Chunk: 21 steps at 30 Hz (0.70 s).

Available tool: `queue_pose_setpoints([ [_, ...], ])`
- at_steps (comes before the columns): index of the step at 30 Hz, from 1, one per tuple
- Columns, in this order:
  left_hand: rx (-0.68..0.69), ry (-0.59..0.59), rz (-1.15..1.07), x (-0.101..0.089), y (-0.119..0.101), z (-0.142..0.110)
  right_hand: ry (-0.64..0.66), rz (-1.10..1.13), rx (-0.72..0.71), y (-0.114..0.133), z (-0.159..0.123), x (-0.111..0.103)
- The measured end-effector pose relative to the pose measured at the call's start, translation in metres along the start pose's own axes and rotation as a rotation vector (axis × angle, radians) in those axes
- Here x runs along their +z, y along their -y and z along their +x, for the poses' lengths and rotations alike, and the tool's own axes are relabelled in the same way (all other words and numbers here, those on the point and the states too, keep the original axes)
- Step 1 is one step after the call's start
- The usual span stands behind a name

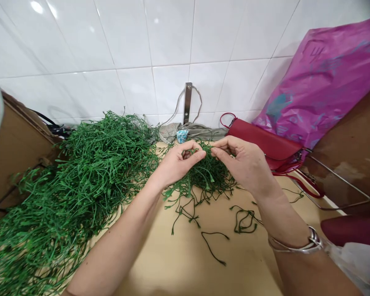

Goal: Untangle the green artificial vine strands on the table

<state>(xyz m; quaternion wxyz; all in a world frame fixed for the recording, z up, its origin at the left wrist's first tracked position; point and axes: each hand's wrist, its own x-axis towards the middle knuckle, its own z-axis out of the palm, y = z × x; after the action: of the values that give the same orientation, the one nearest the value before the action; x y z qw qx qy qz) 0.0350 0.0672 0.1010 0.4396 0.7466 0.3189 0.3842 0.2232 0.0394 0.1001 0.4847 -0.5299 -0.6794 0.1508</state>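
Observation:
My left hand is closed in a pinch, with bits of thin green stem showing between its fingers. Just right of it, my right hand pinches thumb against forefinger; whatever is between those fingertips is too small to make out. Both hands hover over a small heap of dark green cords with knotted ends. Lighter green branching stems fan out below my left hand. On the left, a large pile of green plastic-looking stems spreads toward the near edge.
Loose cords and a single bent cord lie on the tan tabletop. A red handbag and a pink plastic bag stand at right. A cardboard box is at left; a metal bracket is against the tiled wall.

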Motion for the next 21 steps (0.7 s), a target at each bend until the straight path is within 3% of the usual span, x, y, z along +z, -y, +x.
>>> queue_pose_setpoints([
  [4,0.022,-0.022,0.041,0.004,0.004,0.002,-0.108,-0.264,-0.172,-0.007,0.0,0.011],
  [7,-0.014,-0.055,0.078,0.009,0.013,0.005,-0.115,-0.356,-0.212,-0.017,0.002,0.021],
  [18,-0.12,-0.132,0.158,0.027,0.034,0.01,-0.1,-0.322,-0.021,-0.047,0.006,0.045],
  [21,-0.155,-0.137,0.129,0.034,0.032,0.006,-0.125,-0.33,0.037,-0.06,0.01,0.04],
])
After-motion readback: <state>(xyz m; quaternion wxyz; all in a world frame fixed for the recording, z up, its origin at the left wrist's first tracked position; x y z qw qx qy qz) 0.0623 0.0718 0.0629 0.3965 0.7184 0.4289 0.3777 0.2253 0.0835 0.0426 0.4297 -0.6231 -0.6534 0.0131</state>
